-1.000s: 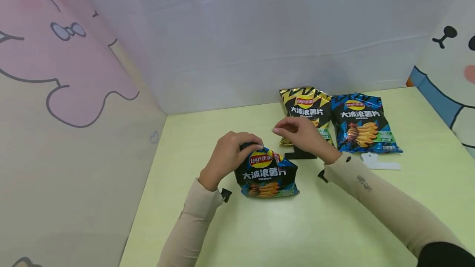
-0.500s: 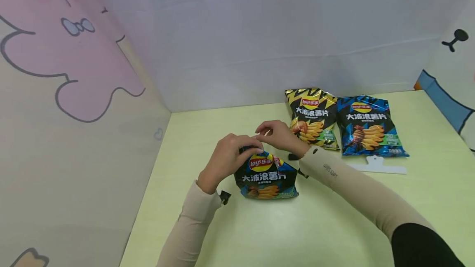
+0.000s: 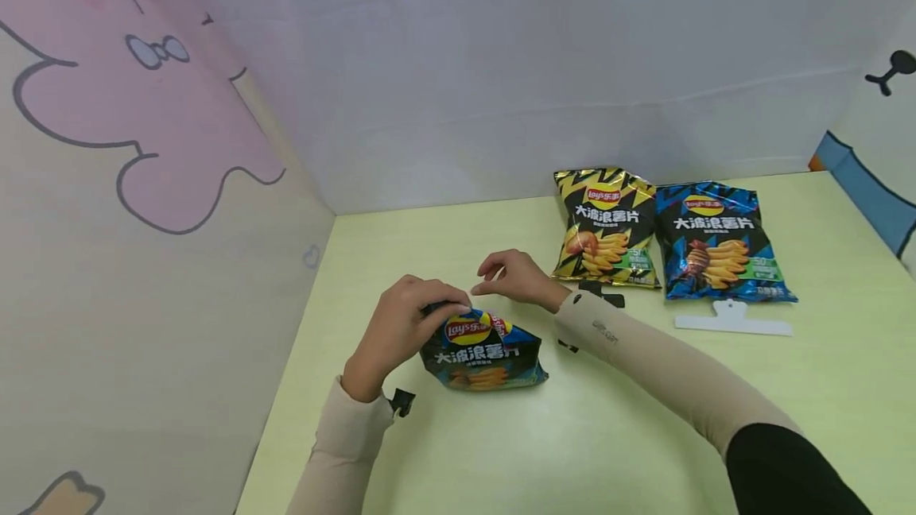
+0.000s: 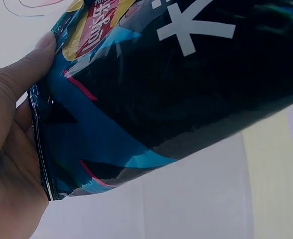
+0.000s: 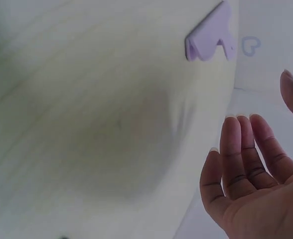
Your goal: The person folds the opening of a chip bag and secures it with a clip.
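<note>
A blue-and-black bag of potato chips (image 3: pixel 494 354) stands on the table, its top folded down. My left hand (image 3: pixel 401 328) pinches that top between thumb and fingers; in the left wrist view the thumb (image 4: pixel 39 55) presses on the bag's edge (image 4: pixel 94 134). My right hand (image 3: pixel 517 276) hovers just behind and to the right of the bag, apart from it. The right wrist view shows that hand (image 5: pixel 256 194) holding nothing, fingers relaxed and slightly bent. A light purple bag clip (image 5: pixel 211 37) lies on the table beyond the fingers; the head view does not show it.
At the back right lie a yellow-and-black chip bag (image 3: pixel 604 229) and another blue chip bag (image 3: pixel 723 241). A black clip (image 3: pixel 611 299) lies in front of the yellow one, a white clip (image 3: pixel 733 324) in front of the blue one. Curtain-like walls (image 3: pixel 501 86) border the table.
My right hand has moved left, away from in front of the yellow bag, to near the held bag's top. The left hand and its bag have shifted slightly left in view.
</note>
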The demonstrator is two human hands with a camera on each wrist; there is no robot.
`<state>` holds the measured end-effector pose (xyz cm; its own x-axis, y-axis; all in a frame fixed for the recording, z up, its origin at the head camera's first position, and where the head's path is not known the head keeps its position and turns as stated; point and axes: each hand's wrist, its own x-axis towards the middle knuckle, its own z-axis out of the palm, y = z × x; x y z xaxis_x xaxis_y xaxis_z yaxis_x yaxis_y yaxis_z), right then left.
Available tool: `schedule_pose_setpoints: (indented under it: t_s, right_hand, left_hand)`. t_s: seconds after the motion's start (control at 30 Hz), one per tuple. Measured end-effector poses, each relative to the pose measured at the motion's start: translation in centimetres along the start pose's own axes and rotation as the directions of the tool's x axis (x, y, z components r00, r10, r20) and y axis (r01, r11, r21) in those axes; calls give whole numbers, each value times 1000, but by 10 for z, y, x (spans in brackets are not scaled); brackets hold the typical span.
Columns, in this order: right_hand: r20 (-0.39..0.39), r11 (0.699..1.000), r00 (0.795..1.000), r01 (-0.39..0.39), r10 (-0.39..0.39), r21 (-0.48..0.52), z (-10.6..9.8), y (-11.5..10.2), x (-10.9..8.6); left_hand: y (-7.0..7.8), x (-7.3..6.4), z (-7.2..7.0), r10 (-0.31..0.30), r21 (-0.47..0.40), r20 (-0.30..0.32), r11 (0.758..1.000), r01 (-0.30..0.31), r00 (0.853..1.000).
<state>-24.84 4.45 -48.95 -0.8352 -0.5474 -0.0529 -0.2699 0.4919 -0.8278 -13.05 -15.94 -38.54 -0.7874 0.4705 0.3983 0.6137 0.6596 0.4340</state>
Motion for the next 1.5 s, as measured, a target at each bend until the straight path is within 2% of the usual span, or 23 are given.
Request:
schedule_pose_setpoints:
  t_s: [0.17, 0.3, 0.5, 0.8, 1.07, 1.23, 1.5]
  right_hand:
    - [11, 1000, 1000, 14, -14, -4, 12, 3, 6]
    - [51, 1000, 998, 26, -25, -2, 19, 4, 11]
    - [106, 1000, 994, -5, 6, -13, 32, 10, 18]
    - [76, 999, 997, 10, -8, -38, 46, 14, 22]
    - [73, 1000, 997, -14, 15, -18, 47, 12, 22]
    - [81, 999, 996, -44, 42, 29, 45, 8, 20]
    - [57, 999, 998, 35, -38, 37, 41, -1, 18]
  left_hand:
    - [-4, -8, -3, -29, -9, -7, 1000, 29, 1000]
    - [-7, -11, -3, -46, -31, -3, 998, 46, 999]
    - [-9, -16, 0, -51, -49, -15, 998, 50, 999]
    - [-9, -18, 2, -68, -37, -30, 997, 67, 997]
    - [-6, -17, 1, -66, -38, -38, 997, 65, 997]
    - [-7, -18, 0, -76, -28, -45, 997, 75, 996]
    - [-10, -21, -3, -82, -16, -67, 997, 82, 994]
